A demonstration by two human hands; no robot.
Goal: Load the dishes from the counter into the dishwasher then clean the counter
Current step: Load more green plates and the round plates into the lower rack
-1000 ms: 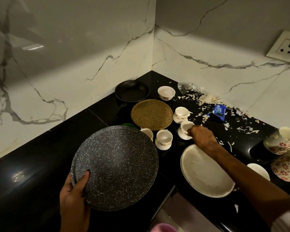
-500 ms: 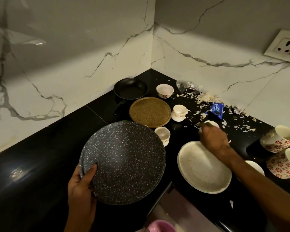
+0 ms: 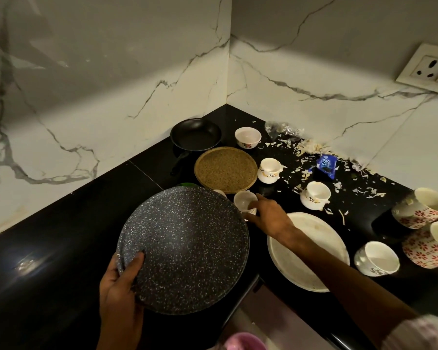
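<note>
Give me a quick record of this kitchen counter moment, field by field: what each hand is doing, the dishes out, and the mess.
left hand: grips rim of speckled dark plate
right hand: on a small white cup, grip unclear
counter: black, in a corner
other dishes: white plate, woven round mat, black pan, small bowl
mess: white scraps, blue wrapper

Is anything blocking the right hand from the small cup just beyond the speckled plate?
Nothing visible does. The right hand is already at the small cup, fingers touching its near side. The speckled plate, held by the left hand, lies beside that reach, not across it. The white plate sits under the forearm.
</note>
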